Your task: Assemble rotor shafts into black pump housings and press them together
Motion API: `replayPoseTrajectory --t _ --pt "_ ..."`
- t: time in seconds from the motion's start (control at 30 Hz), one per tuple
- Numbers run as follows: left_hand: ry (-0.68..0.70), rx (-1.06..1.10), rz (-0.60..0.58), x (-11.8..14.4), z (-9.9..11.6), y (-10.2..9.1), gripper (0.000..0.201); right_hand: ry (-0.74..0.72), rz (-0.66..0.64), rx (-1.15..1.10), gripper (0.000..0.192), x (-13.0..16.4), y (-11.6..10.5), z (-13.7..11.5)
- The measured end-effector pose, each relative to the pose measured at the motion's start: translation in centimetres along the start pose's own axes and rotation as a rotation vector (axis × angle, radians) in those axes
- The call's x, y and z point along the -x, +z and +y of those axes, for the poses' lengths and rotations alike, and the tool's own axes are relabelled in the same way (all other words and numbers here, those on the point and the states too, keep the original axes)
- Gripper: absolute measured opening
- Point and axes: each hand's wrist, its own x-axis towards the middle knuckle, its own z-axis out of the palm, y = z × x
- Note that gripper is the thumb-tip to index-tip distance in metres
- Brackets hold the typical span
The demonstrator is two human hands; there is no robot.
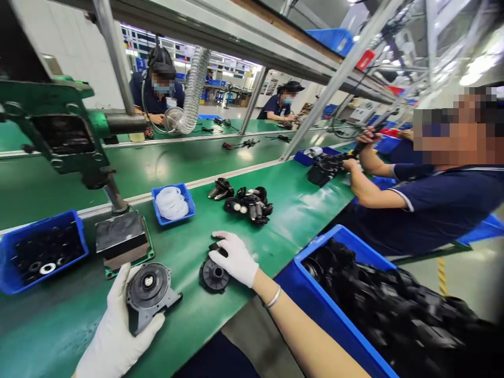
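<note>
Left hand (118,328) holds a housing (157,289), right hand (238,261) a cap (210,283)

In the head view, we have a white glove on each hand. Our left hand grips the black housing from below and the side, thumb at its lower edge, the round face turned up with a small white piece at its centre. Our right hand pinches the rim of the round black cap, to the right of the housing and well apart from it, over the green counter (181,252). We cannot tell whether the cap touches the counter.

Beyond our left hand stand a press (61,126) and its block (122,233), between a blue bin (80,236) of black parts and a blue tray (190,205) of white rings (172,203). Past our right hand lie two clusters of motors (252,205). At our right, a large bin (331,310) is heaped with black parts. Beyond it, a co-worker (425,210) handles black pieces; two more people (157,92) work across from us.
</note>
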Motion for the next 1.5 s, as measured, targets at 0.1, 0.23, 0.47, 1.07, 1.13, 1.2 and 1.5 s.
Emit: replayPoseTrajectory --t 0.1,0.23,0.47,1.07,1.13,1.2,1.5 --pt "-0.063 -0.06 -0.114 0.0 1.0 -0.7 0.096 -0.039 0.045 -0.095 0.033 -1.5 1.1 0.4" --pt "-0.121 -0.1 -0.22 -0.3 1.7 -1.3 0.097 -0.133 -0.056 -0.293 0.042 -1.3 -0.4 1.1" --pt "-0.195 -0.033 -0.348 -1.2 2.2 -1.9 0.112 -0.202 -0.219 -0.083 0.061 0.8 0.9 -0.1" --pt "-0.263 0.232 -0.338 -4.0 4.4 -2.8 0.098 -0.488 -0.153 -0.049 0.035 -3.0 2.6 -13.1" --pt "-0.259 0.256 -0.335 -4.2 4.5 -2.9 0.094 -0.512 -0.157 0.003 0.038 -3.1 3.1 -12.9" --pt "-0.259 0.274 -0.333 -4.3 4.4 -3.0 0.093 -0.534 -0.173 0.034 0.038 -3.2 3.1 -12.6" --pt "-0.272 0.316 -0.308 -3.9 3.8 -2.5 0.106 -0.599 -0.231 0.07 0.038 -3.9 2.5 -12.7"
